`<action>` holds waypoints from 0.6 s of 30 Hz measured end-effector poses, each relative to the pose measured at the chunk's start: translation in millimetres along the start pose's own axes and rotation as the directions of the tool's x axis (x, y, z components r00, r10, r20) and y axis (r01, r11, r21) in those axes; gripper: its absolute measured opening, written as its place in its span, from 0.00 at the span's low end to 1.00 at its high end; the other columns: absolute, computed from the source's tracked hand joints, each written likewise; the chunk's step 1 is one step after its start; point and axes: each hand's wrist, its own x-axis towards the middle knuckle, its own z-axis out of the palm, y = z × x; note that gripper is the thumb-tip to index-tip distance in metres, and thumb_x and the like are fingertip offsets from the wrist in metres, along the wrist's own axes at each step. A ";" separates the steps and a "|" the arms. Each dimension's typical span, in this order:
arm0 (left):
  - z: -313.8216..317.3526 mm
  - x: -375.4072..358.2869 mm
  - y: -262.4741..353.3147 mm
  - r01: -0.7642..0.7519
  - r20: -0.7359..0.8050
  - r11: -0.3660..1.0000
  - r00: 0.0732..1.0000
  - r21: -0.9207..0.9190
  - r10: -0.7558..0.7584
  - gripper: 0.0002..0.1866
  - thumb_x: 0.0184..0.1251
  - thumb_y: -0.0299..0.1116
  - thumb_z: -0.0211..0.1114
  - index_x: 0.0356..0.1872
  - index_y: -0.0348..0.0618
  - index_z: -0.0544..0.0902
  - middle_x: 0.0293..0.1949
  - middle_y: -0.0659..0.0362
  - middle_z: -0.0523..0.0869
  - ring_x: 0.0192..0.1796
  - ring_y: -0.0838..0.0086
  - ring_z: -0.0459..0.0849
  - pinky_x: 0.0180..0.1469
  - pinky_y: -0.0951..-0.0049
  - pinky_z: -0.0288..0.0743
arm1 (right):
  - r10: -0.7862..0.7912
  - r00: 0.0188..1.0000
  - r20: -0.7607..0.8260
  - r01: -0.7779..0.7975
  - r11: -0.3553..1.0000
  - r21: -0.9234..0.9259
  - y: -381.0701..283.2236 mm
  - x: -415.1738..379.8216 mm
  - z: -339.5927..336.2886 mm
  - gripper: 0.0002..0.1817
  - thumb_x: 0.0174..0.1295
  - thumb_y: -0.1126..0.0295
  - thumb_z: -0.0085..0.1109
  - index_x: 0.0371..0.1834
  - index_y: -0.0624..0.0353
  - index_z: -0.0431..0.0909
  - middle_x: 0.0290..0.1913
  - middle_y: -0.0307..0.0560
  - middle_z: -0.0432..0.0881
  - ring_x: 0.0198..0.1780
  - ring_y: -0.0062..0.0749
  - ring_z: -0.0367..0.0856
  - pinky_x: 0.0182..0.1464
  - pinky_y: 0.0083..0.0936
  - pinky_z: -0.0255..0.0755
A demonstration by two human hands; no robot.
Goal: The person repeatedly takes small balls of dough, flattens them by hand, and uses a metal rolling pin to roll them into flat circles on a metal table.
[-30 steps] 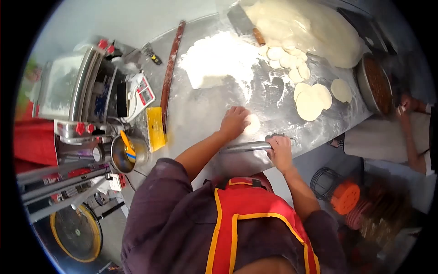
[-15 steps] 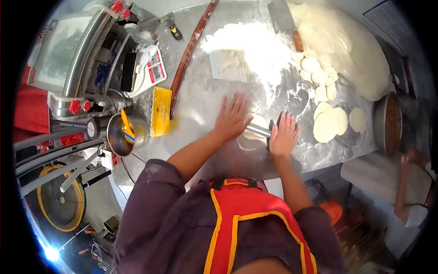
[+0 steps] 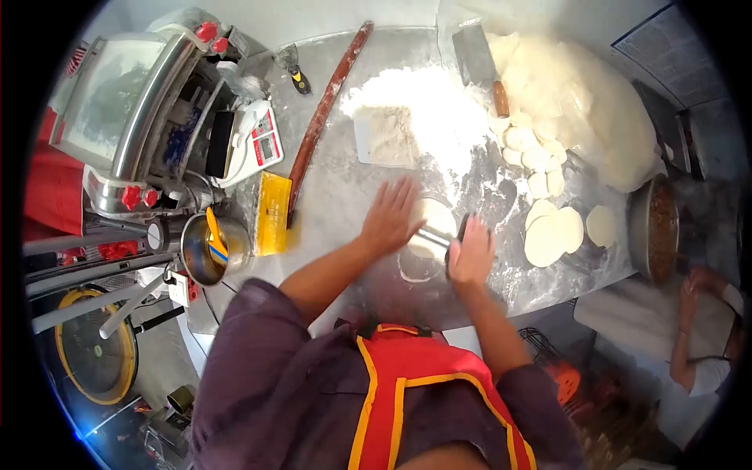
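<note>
A short metal rolling pin (image 3: 433,237) lies across a flat round of dough (image 3: 435,213) on the floured table. My left hand (image 3: 389,219) rests flat over the pin's left end, fingers stretched forward. At the other end, my right hand (image 3: 471,254) presses down with its fingers extended, beside a dark handle. More of the dough round shows beyond the pin than on my side. Several flattened dough rounds (image 3: 543,241) lie to the right, and smaller dough pieces (image 3: 536,159) are clustered farther back.
White flour (image 3: 439,110) and a pale scraper sheet (image 3: 385,137) lie ahead. A cleaver (image 3: 474,59), a large covered dough mass (image 3: 580,102) and a filling bowl (image 3: 662,227) stand right. Leftward are a long wooden stick (image 3: 329,110), yellow scraper (image 3: 272,213), scale (image 3: 262,145) and metal pot (image 3: 205,262).
The view has tilted, so the table sits lower in it. The pin has shifted slightly over the dough, and more of the round shows beyond it. Both hands stay on the pin.
</note>
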 end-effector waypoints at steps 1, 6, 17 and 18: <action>-4.3 -29.8 3.9 0.007 0.069 0.999 0.998 -0.037 -0.005 0.40 0.69 0.49 0.59 0.72 0.28 0.60 0.75 0.41 0.60 0.79 0.51 0.55 0.78 0.47 0.45 | 0.003 1.000 0.017 -0.003 0.999 0.048 -13.5 -26.4 -7.5 0.37 0.63 0.60 0.59 0.73 0.66 0.61 0.74 0.61 0.63 0.75 0.55 0.60 0.75 0.56 0.49; 10.9 -94.9 6.9 -0.076 -0.108 0.994 0.992 -0.076 0.068 0.35 0.66 0.44 0.64 0.66 0.28 0.68 0.70 0.39 0.68 0.73 0.49 0.64 0.74 0.52 0.58 | 0.013 0.998 0.061 -0.022 0.991 0.134 -32.1 -79.7 -9.0 0.31 0.57 0.68 0.65 0.64 0.62 0.68 0.70 0.57 0.69 0.72 0.51 0.63 0.74 0.51 0.50; 29.0 0.8 9.2 0.288 0.168 0.877 0.956 -0.384 -0.240 0.16 0.56 0.33 0.70 0.43 0.42 0.78 0.43 0.45 0.81 0.51 0.48 0.79 0.51 0.54 0.74 | -0.119 0.956 0.267 0.103 0.992 0.073 14.2 -117.9 -41.0 0.27 0.59 0.71 0.61 0.64 0.58 0.70 0.67 0.53 0.72 0.70 0.46 0.68 0.74 0.51 0.50; 28.8 -7.8 5.1 0.352 0.211 0.843 0.934 -0.408 -0.288 0.15 0.56 0.33 0.69 0.43 0.41 0.78 0.43 0.44 0.82 0.50 0.47 0.80 0.51 0.54 0.74 | -0.072 0.967 0.243 0.056 0.996 0.073 3.8 -120.4 -40.4 0.30 0.58 0.71 0.62 0.66 0.59 0.69 0.68 0.54 0.71 0.71 0.46 0.67 0.74 0.52 0.50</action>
